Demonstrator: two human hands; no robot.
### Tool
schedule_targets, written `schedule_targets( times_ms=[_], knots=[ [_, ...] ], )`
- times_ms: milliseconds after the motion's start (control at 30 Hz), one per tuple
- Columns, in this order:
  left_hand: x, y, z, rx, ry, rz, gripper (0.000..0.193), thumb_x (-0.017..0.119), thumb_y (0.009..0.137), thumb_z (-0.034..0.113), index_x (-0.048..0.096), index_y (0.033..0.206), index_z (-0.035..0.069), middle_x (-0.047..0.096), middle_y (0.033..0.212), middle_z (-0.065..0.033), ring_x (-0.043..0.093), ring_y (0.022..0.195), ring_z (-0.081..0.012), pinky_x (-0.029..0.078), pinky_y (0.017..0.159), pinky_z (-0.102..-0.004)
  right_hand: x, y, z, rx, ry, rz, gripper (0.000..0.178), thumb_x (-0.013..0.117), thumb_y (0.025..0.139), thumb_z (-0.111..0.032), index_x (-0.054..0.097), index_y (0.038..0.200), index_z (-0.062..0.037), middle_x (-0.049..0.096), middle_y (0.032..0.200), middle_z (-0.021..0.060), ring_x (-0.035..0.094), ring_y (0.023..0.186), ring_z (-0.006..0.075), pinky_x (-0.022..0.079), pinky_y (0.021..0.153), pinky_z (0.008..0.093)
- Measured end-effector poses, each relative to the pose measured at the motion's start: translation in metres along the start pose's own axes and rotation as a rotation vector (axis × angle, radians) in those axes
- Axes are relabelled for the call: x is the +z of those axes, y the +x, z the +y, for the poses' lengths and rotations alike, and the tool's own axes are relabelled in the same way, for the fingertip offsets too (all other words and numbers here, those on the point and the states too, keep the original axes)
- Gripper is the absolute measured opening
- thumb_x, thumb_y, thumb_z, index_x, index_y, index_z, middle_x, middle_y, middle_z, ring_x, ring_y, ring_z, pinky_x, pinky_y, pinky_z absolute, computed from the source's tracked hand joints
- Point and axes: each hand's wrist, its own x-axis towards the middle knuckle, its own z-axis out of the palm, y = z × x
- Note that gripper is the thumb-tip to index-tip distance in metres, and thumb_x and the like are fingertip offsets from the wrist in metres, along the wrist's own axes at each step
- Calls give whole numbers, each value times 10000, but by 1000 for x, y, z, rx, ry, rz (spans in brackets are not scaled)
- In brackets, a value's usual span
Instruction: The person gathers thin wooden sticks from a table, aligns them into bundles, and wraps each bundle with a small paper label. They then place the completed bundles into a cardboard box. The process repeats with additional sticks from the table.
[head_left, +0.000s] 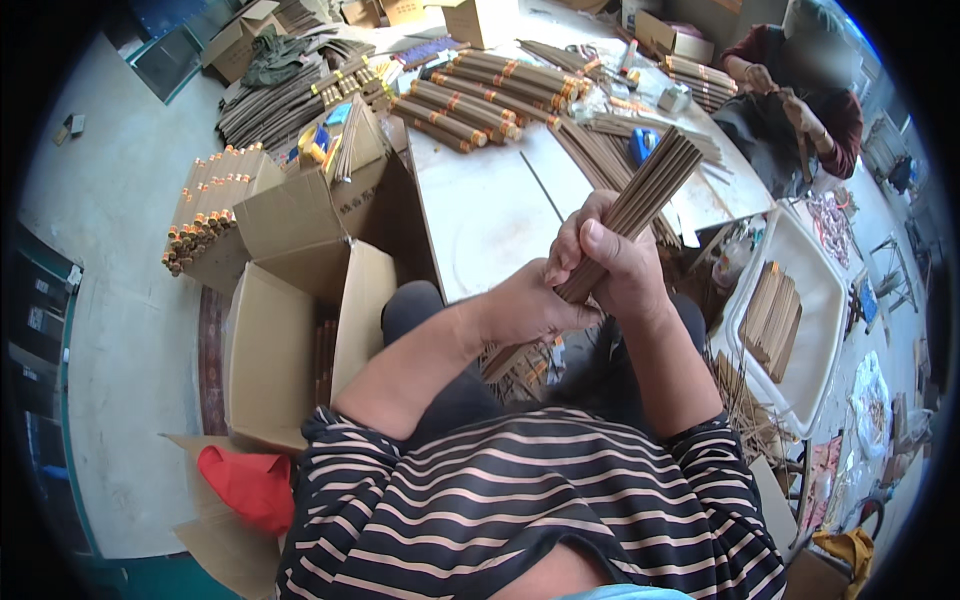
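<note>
A thick bundle of thin brown incense sticks (655, 180) slants up and to the right in front of my body. My right hand (632, 265) is wrapped round its middle, thumb laid along the near side. Lower down, my left hand (528, 302) closes on the bundle just below the right one, and its fingertips are partly hidden. The lower end (508, 358) of the bundle sticks out under my left hand, above my lap. Beyond my hands lies the white tabletop (480, 220) with a single dark stick (543, 187) on it.
Banded bundles (450, 110) are heaped on the table's far side. An open cardboard box (290, 340) stands at my left, with stacked bundles (215, 200) behind it. At my right is a white plastic tub (815, 370) holding sticks. A co-worker (800, 100) sits at far right.
</note>
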Motion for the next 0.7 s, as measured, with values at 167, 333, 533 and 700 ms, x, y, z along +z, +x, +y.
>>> schedule_targets(
  times_ms=[167,333,533,700],
  knots=[
    [-12,1,-23,-149,-198,-147,147,652,735,12,545,834,35,504,578,-8,454,418,-69,335,371,-202,10,-9,9,10,118,159,244,614,830,-171,421,726,-63,409,561,26,437,464,124,395,443,272],
    [6,15,-32,201,353,378,307,658,677,50,529,951,-3,614,706,-130,624,662,-246,485,630,-342,2,0,17,-98,96,438,179,587,834,-134,439,746,-86,387,579,2,390,458,101,365,439,263],
    [24,18,-49,273,489,613,296,637,725,75,535,991,-6,631,843,-200,638,824,-312,487,705,-357,5,-2,15,-110,-10,388,203,616,823,-92,462,694,-61,464,544,25,454,432,105,394,420,250],
    [18,17,-45,350,403,468,265,621,747,53,548,997,4,636,864,-182,636,861,-291,490,741,-327,12,2,3,-158,-193,236,201,670,791,-101,487,728,-46,533,601,42,530,498,114,452,493,240]
  ],
)
